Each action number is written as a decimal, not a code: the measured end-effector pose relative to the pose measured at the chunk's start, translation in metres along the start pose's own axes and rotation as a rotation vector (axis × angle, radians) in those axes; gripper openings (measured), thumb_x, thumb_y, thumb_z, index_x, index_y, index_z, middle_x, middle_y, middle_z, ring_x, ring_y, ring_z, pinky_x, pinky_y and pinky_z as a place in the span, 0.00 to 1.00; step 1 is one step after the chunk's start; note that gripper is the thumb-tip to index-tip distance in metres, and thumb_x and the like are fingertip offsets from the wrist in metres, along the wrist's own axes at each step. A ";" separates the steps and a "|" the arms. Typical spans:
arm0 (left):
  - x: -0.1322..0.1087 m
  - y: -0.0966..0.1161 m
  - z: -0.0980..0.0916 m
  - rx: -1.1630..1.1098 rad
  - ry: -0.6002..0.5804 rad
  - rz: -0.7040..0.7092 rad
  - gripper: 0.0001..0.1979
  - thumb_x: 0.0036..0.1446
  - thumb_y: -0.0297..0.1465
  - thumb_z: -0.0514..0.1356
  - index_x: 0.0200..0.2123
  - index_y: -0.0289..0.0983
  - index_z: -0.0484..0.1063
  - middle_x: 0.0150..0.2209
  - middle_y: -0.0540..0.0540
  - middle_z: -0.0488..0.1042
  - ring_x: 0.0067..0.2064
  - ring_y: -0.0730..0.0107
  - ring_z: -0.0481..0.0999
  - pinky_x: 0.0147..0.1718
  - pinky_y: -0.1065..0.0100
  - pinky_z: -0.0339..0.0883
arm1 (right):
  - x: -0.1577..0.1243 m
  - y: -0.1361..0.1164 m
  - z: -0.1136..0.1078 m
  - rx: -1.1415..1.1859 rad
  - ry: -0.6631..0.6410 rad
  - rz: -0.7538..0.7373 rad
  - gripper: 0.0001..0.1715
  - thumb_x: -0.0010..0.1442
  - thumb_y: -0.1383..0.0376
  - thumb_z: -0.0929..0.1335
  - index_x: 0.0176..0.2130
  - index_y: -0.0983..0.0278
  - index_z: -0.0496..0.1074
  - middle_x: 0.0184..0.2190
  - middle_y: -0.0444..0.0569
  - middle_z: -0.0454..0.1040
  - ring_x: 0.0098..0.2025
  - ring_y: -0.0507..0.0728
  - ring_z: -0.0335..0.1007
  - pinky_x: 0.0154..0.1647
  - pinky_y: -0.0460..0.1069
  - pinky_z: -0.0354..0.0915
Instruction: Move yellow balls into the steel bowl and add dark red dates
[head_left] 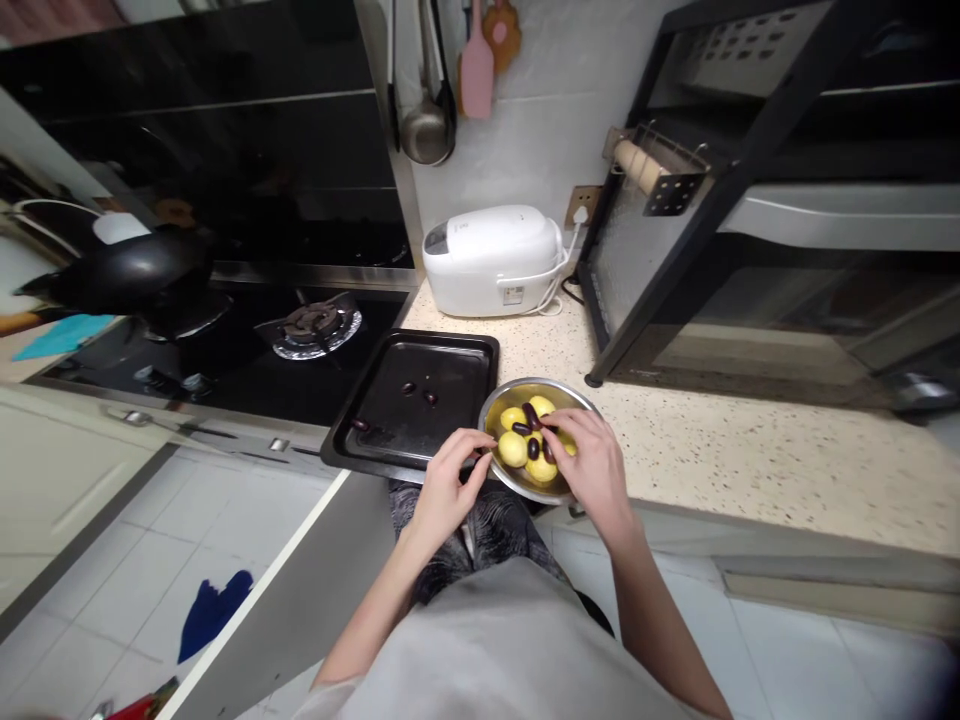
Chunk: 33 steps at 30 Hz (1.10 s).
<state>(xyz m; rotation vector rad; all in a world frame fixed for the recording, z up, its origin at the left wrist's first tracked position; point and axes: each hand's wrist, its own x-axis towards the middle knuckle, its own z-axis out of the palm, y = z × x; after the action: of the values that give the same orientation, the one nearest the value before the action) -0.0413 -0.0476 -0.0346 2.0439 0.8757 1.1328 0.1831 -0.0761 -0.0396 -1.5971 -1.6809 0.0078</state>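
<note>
A round metal bowl (pixel 577 388) at the counter's front edge holds several yellow round pieces (pixel 513 449) and several dark purple, oval, grape-like fruits (pixel 533 448). My left hand (pixel 452 482) is at the bowl's left rim, its thumb and forefinger closed on the edge. Over the bowl's right side, my right hand (pixel 592 460) has its fingertips pinched at a dark oval fruit; its palm side is hidden. Left of the bowl lies a black baking tray (pixel 390 440) with a few of the same dark fruits (pixel 430 398) on it.
Behind the tray stands a white rice cooker (pixel 495 262), plugged into the wall. A gas hob (pixel 311 325) with a black wok (pixel 127 270) is at left. On the right, a black rack (pixel 637 300) holds an oven (pixel 825 310). A drawer or door panel (pixel 300 590) juts out below the tray.
</note>
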 end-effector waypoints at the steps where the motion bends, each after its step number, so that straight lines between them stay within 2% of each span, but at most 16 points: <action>1: 0.002 -0.004 -0.005 0.030 0.022 -0.005 0.07 0.70 0.28 0.57 0.46 0.40 0.76 0.46 0.41 0.79 0.50 0.62 0.78 0.50 0.63 0.72 | 0.000 0.001 0.000 0.001 0.003 -0.010 0.10 0.70 0.63 0.66 0.42 0.60 0.78 0.42 0.51 0.82 0.47 0.65 0.75 0.50 0.60 0.67; 3: 0.005 -0.016 -0.020 0.123 0.093 -0.026 0.08 0.70 0.29 0.57 0.46 0.40 0.76 0.47 0.42 0.79 0.51 0.60 0.78 0.53 0.61 0.71 | -0.001 0.004 0.000 0.011 0.036 -0.029 0.10 0.70 0.62 0.67 0.42 0.61 0.79 0.42 0.52 0.82 0.46 0.65 0.76 0.49 0.60 0.68; 6: 0.007 -0.039 -0.052 0.351 0.228 -0.100 0.09 0.69 0.28 0.56 0.48 0.40 0.76 0.48 0.41 0.78 0.53 0.57 0.76 0.56 0.56 0.68 | -0.002 0.007 0.000 0.048 0.089 -0.057 0.10 0.70 0.61 0.68 0.44 0.61 0.78 0.43 0.53 0.82 0.46 0.65 0.76 0.49 0.60 0.69; 10: 0.000 -0.070 -0.093 0.639 0.344 -0.212 0.15 0.65 0.22 0.54 0.49 0.40 0.76 0.50 0.39 0.77 0.54 0.50 0.73 0.57 0.50 0.68 | -0.004 0.003 -0.002 0.067 0.131 -0.092 0.08 0.70 0.62 0.68 0.44 0.61 0.78 0.42 0.53 0.82 0.45 0.64 0.77 0.50 0.60 0.69; 13: -0.004 -0.087 -0.112 0.759 0.291 -0.271 0.20 0.59 0.18 0.53 0.48 0.40 0.78 0.49 0.38 0.79 0.54 0.47 0.72 0.54 0.49 0.70 | -0.005 0.000 -0.001 0.075 0.140 -0.108 0.07 0.70 0.64 0.68 0.43 0.61 0.78 0.42 0.52 0.82 0.45 0.64 0.78 0.49 0.59 0.69; 16: -0.003 -0.094 -0.122 0.876 0.131 -0.352 0.24 0.57 0.15 0.53 0.48 0.40 0.79 0.48 0.38 0.80 0.55 0.47 0.70 0.51 0.53 0.73 | -0.006 -0.003 -0.001 0.088 0.149 -0.123 0.07 0.70 0.65 0.68 0.43 0.61 0.78 0.41 0.52 0.82 0.45 0.63 0.78 0.50 0.59 0.70; 19: 0.002 -0.094 -0.127 0.979 0.026 -0.432 0.23 0.59 0.15 0.53 0.47 0.41 0.79 0.46 0.40 0.81 0.56 0.49 0.69 0.49 0.58 0.73 | -0.007 -0.003 -0.002 0.088 0.163 -0.135 0.06 0.70 0.66 0.69 0.43 0.61 0.78 0.41 0.51 0.82 0.45 0.62 0.78 0.50 0.58 0.70; 23: 0.013 -0.092 -0.125 0.966 0.002 -0.420 0.13 0.64 0.20 0.56 0.43 0.40 0.78 0.41 0.41 0.78 0.51 0.51 0.72 0.49 0.58 0.72 | -0.009 -0.001 -0.005 0.081 0.185 -0.139 0.05 0.69 0.68 0.69 0.43 0.61 0.77 0.41 0.51 0.82 0.44 0.61 0.78 0.49 0.57 0.70; 29: 0.040 -0.101 -0.094 0.649 0.046 -0.273 0.13 0.64 0.19 0.58 0.47 0.39 0.74 0.45 0.43 0.74 0.48 0.60 0.78 0.49 0.62 0.74 | -0.012 0.000 -0.006 0.072 0.199 -0.144 0.05 0.69 0.69 0.69 0.43 0.62 0.77 0.40 0.51 0.82 0.43 0.61 0.78 0.48 0.57 0.70; 33: 0.053 -0.114 -0.078 0.627 0.027 -0.275 0.18 0.62 0.18 0.59 0.53 0.38 0.72 0.48 0.41 0.72 0.49 0.59 0.78 0.51 0.59 0.74 | -0.015 0.001 -0.009 0.072 0.203 -0.140 0.05 0.69 0.69 0.69 0.43 0.62 0.77 0.40 0.52 0.82 0.43 0.61 0.78 0.49 0.58 0.70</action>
<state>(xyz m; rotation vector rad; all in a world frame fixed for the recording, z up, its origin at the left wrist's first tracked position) -0.1167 0.0760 -0.0660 2.2829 1.6265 0.7931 0.1873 -0.0934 -0.0423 -1.3760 -1.6106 -0.1577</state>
